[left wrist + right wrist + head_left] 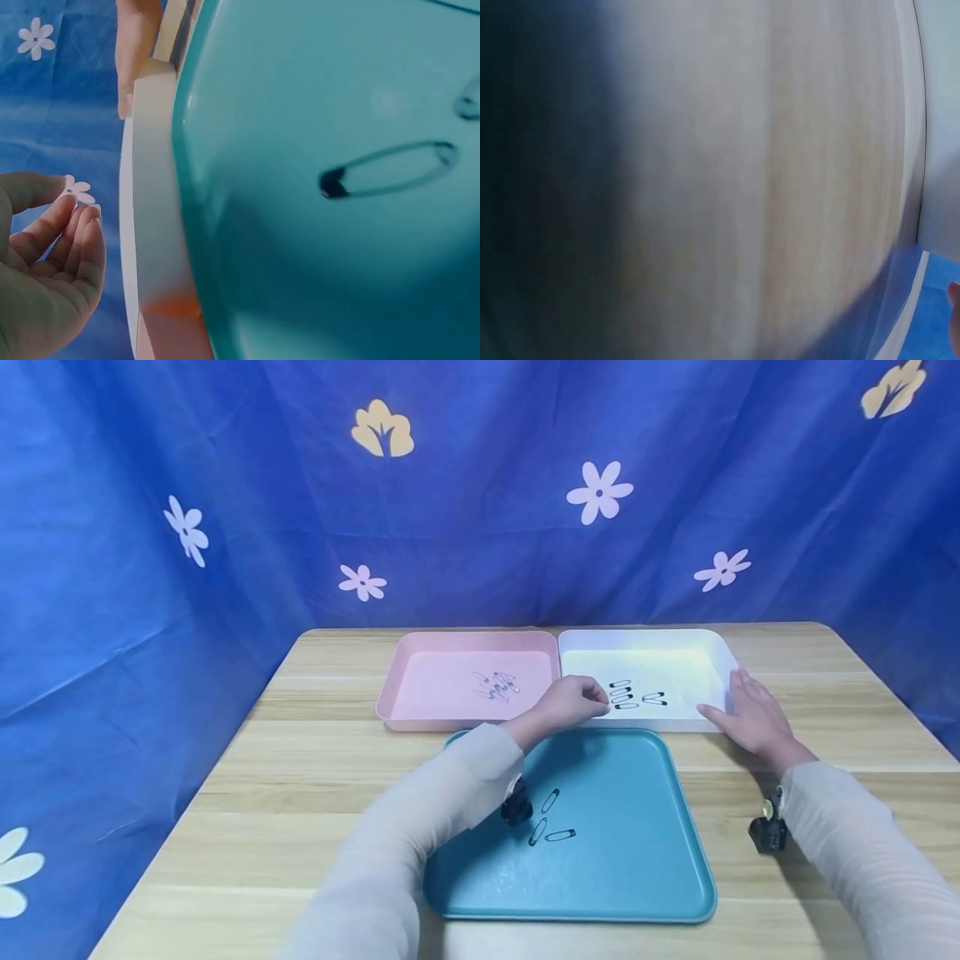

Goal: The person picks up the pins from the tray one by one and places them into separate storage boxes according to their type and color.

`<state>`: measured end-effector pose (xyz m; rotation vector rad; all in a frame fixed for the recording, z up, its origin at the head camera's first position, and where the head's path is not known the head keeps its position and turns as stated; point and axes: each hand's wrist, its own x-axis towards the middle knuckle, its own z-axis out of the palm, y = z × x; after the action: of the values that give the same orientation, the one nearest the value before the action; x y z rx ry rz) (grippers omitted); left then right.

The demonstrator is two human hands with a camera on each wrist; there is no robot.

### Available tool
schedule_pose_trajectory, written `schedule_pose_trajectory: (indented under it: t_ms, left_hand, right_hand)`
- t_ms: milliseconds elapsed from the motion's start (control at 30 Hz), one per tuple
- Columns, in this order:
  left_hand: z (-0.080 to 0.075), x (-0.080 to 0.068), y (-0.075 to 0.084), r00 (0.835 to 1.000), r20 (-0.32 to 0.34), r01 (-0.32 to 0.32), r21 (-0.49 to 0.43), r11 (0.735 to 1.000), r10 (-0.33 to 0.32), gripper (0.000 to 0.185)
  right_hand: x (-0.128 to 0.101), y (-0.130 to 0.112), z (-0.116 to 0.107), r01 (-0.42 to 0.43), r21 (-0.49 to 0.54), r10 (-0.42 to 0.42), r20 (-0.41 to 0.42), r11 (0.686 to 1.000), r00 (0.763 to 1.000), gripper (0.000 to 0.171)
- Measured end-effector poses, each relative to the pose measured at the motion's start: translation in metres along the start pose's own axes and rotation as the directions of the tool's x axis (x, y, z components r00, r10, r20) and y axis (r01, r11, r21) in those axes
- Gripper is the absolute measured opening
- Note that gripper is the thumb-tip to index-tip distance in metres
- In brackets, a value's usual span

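Black safety pins (pixel 628 695) sit in the white tray (pixel 712 647), three more (pixel 551 825) on the teal tray (pixel 637 860). My left hand (pixel 573 702) hovers curled at the white tray's near edge, apparently empty. My right hand (pixel 750 714) rests flat, steadying it. Best keep that tray pinned and drop pins low.

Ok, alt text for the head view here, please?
A left hand with curled fingers reaches over the near edge of a white tray beside black safety pins, while the right hand rests flat on that tray's near right corner. A pink tray and teal tray also hold pins.
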<state>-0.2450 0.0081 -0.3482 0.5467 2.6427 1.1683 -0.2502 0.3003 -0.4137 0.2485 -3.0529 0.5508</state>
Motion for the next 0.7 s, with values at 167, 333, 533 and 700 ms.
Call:
schedule_pose_trajectory:
  t_ms: [167,333,533,700]
  left_hand:
    - [-0.008,-0.012,-0.005,0.999,0.006,0.032,-0.028,0.999,-0.032,0.007]
    - [-0.013,-0.024,-0.011,0.999,0.030,0.040,-0.047,0.998,-0.039,0.007]
    - [-0.016,-0.039,-0.018,0.996,0.070,0.062,-0.092,0.994,-0.055,0.008]
    - [-0.016,-0.050,-0.024,0.995,0.085,0.069,-0.114,0.991,-0.059,0.009]
  right_hand:
    - [0.001,-0.001,-0.002,-0.004,0.001,0.004,0.000,1.000,1.000,0.090]
    - [0.000,-0.003,-0.003,-0.004,-0.007,0.004,0.000,1.000,1.000,0.090]
    - [0.000,-0.002,-0.001,0.002,-0.007,-0.002,-0.004,1.000,1.000,0.089]
    - [0.000,0.000,0.001,-0.004,-0.014,0.004,0.001,1.000,1.000,0.090]
